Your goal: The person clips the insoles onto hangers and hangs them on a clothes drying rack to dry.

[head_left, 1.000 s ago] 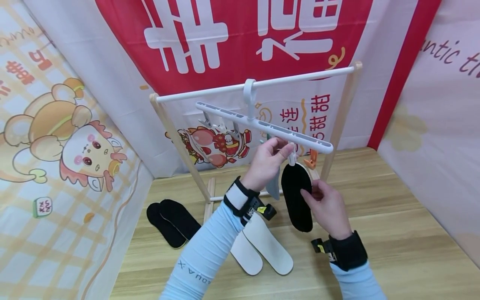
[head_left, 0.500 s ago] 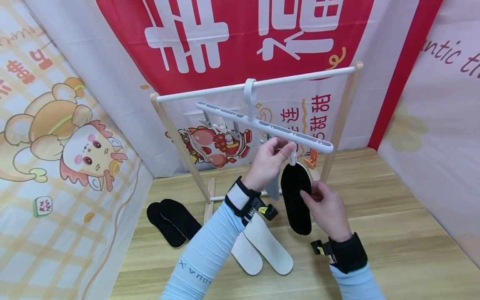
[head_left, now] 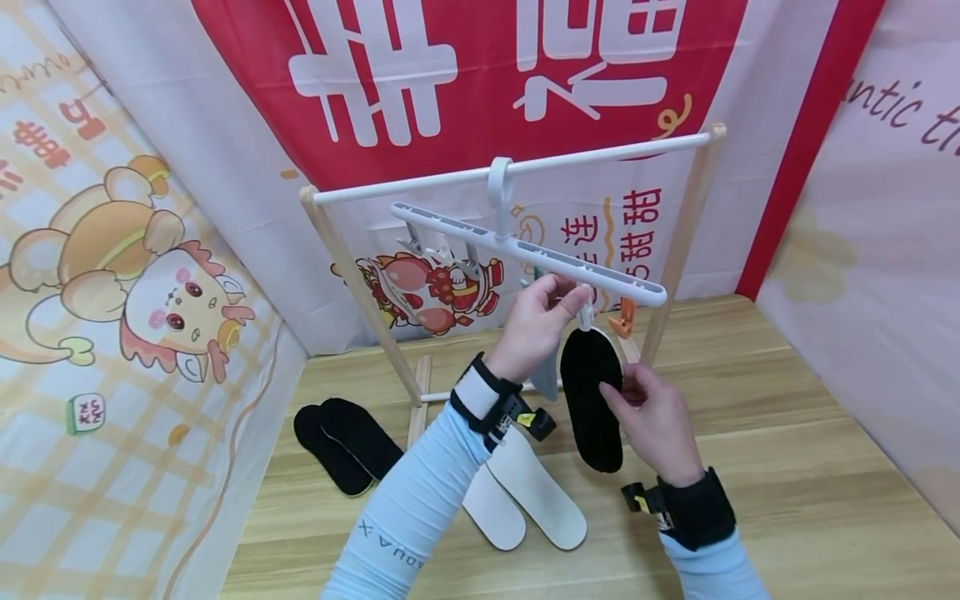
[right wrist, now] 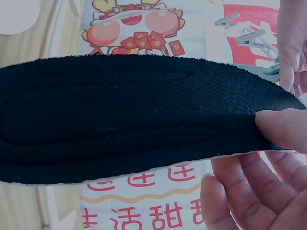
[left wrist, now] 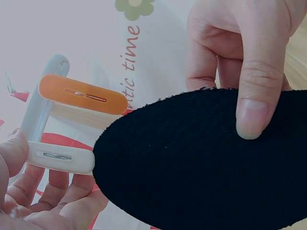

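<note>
A black insole [head_left: 591, 404] hangs below a grey-white clip hanger [head_left: 457, 225]. My right hand [head_left: 660, 421] pinches the insole's right edge, thumb on the black face and fingers behind. My left hand [head_left: 528, 329] grips a white clothes clip [left wrist: 62, 157] under the hanger bar. In the left wrist view this clip's end meets the insole's rounded tip; its jaws are hidden. An orange clip [left wrist: 81, 94] hangs beside it, close to the insole's edge. Behind my left wrist a grey flat piece [head_left: 547, 379] hangs, partly covered.
The hanger hooks onto a white rod [head_left: 615, 152] between wooden posts [head_left: 678, 225]. Two black insoles [head_left: 352, 437] and two white insoles [head_left: 540, 492] lie on the wood-look surface [head_left: 787, 467]. Grey clips [head_left: 471, 265] hang at the hanger's left. Printed cloths surround the rack.
The black insole's lower end has swung slightly down and left, and my right hand has shifted slightly down with it. My left hand has stayed at the white clip.
</note>
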Available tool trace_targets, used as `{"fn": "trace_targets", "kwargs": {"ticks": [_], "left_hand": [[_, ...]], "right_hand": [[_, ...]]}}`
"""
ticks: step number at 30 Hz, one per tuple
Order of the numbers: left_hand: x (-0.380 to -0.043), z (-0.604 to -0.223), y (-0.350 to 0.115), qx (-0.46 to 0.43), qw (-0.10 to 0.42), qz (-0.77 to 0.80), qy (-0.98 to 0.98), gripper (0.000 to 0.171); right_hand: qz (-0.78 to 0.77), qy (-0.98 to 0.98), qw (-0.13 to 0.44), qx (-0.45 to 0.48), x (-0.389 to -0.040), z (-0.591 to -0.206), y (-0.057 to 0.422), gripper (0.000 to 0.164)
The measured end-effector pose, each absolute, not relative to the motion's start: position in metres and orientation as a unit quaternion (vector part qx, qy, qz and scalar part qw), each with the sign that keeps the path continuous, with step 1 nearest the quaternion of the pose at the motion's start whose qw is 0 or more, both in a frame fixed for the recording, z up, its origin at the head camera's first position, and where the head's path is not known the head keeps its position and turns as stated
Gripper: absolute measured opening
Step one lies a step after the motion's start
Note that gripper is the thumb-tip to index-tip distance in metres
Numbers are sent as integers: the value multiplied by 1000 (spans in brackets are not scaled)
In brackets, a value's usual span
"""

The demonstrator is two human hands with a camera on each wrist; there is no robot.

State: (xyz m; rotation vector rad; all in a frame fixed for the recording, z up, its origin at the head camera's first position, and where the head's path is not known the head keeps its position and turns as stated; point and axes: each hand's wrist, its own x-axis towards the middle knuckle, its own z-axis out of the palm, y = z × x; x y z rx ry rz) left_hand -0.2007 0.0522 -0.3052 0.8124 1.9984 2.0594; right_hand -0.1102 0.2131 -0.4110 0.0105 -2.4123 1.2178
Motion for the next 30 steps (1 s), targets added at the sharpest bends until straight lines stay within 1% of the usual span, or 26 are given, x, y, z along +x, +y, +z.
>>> {"fn": "trace_targets", "kwargs": {"ticks": [9,18,30], "left_hand": [[-184,-286,50,265,81,682,677,26],[-200,-306,53,269,71,681,677,27],[-200,-307,53,272,64,672,686,29]], "right_hand": [[445,-869,216,0,-112,-405,214,21],[447,-866,223,4,-114,-401,214,20],[455,-862,224,5,-114,-397,212,21]]}}
